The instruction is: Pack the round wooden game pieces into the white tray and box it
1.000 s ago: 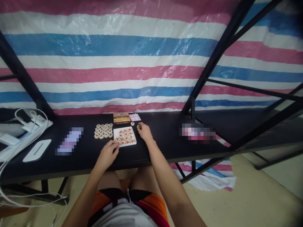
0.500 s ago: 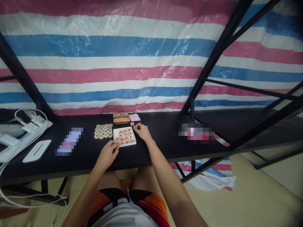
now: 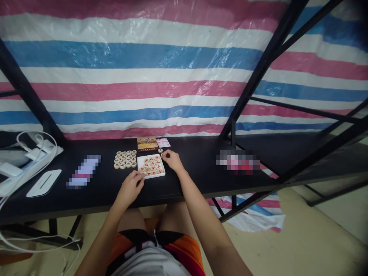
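Observation:
On the black table stands a white tray with several red-marked Chinese chess pieces inside. My left hand is at the tray's near left corner, thumb and fingers closed about the edge. My right hand is just past the tray's right side, with fingertips pinched on a Chinese chess piece that they partly cover. Right behind it another Chinese chess piece lies on the table. Left of the tray, dark-marked Chinese chess pieces sit in close rows.
Behind the tray is a printed box beside a paper slip. Farther left are a blurred-out item, a white flat device and white cables. Another blurred item lies right, near black frame bars.
Hardly anything differs. Both hands stay in place, with the right fingers shifted very slightly at the piece; the view has moved a little.

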A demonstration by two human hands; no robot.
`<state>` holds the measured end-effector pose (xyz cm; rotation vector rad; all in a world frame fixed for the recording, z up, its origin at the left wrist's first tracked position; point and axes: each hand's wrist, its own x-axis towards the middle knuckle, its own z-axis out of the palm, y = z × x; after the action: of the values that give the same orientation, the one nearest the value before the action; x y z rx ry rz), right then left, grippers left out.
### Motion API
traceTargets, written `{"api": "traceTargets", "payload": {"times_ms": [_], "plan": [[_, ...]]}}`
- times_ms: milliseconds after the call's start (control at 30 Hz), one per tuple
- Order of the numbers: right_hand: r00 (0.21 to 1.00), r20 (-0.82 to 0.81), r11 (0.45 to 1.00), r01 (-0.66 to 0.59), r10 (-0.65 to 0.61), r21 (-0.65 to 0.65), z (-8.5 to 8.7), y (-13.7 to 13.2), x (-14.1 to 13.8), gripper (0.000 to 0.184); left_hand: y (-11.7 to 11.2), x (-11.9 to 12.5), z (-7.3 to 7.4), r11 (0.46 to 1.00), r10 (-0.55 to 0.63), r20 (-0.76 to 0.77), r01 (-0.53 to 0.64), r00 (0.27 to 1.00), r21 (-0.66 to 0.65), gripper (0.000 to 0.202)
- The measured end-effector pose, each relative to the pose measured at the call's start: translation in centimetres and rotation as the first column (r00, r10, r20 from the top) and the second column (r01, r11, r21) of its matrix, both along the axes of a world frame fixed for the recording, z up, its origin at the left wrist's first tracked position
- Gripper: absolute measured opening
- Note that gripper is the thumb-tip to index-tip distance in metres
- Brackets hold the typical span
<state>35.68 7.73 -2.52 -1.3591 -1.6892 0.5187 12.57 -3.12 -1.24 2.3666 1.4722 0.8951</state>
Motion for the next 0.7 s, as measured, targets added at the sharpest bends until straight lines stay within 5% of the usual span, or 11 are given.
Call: {"api": "traceTargets", "payload": {"times_ms": [300,400,533,700], "plan": [[1.0,0.014,0.998,0.008,-0.009,0.065,1.6,-0.8,-0.9,0.011,0.1,-0.1,-0.2,1.0,-0.007,0.015,0.007,1.0,-0.005,0.027],[0.991,0.105,0.985,-0.095,0.081,0.141,3.1,-1.2,-2.7,0.014,0.0,-0.1,-0.1,1.0,-0.002,0.017,0.002,1.0,0.004,0.027],[0.873,0.387,0.928,-0.36,0.297,0.1,5.0,-1.2,-6.6,0.013,0.0,0.0,0.0,1.0,-0.007,-0.006,0.007,1.0,0.002,0.026],[0.724,0.612,0.915,-0.402,0.319,-0.002,5.5,-1.0,-9.4,0.014,0.1,-0.1,-0.1,1.0,0.007,-0.019,-0.007,1.0,0.015,0.026]]}}
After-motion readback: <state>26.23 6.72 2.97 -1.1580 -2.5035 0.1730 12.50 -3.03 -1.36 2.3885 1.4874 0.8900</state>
